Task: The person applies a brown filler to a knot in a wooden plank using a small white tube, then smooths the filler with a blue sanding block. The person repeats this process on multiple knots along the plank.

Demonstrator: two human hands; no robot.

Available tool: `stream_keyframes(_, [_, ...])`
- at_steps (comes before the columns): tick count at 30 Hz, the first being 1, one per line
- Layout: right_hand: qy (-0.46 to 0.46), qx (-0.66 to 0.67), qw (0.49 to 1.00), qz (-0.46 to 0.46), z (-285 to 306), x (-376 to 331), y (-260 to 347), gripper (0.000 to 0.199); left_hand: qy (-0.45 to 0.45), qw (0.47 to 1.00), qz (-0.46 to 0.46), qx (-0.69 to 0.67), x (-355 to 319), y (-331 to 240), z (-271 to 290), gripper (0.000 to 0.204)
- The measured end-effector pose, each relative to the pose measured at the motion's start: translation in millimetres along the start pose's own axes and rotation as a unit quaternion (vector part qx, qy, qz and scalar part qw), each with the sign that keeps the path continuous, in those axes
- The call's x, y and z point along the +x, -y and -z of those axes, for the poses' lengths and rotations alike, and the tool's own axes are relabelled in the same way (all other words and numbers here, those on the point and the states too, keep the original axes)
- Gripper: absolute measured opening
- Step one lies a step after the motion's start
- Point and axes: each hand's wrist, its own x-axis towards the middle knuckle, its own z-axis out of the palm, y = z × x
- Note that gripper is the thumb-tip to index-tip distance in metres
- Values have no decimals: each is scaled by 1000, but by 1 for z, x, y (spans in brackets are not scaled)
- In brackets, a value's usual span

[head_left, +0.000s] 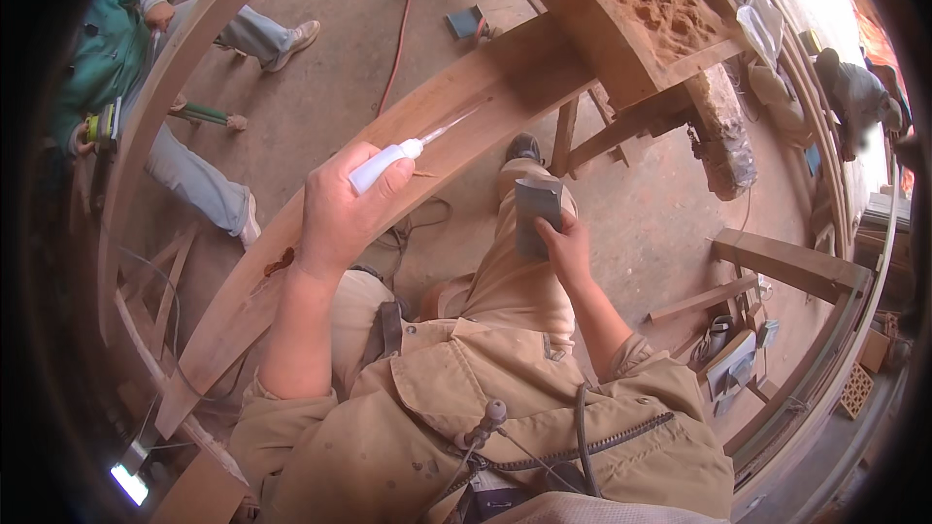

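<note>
My left hand (340,199) is closed round a white squeeze bottle (386,163) with a thin pointed nozzle. The nozzle tip is over a long curved wooden plank (437,157), close to a pale streak along a crack in its face. A small heap of sawdust lies on the wood beside the bottle. In my right hand (568,245) is a folded sheet of grey sandpaper (536,213), held above my thigh and apart from the plank. Nearer to me, a dark reddish hollow (279,263) marks the plank's surface.
A wooden box of sawdust (649,15) stands at the plank's far end. Another person in green (107,49) works at the left with a green-yellow sander (97,126). A red cord (398,49) crosses the floor. Wooden beams (786,264) and tools lie at the right.
</note>
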Motion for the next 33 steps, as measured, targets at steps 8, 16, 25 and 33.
stream_keyframes(8, [-1,4,1000,1,-4,-3,1,21,-11,1000,10,-5,-2,8,2,33])
stream_keyframes(16, [-1,-41,999,4,-4,-3,0,23,-12,1000,8,16,-10,10,9,28])
stream_keyframes(25, [11,-74,997,-7,-5,-4,4,22,-28,999,20,12,-20,16,19,32])
stream_keyframes(33, [5,-37,999,-9,-2,-3,6,20,-37,999,28,7,-39,25,30,29])
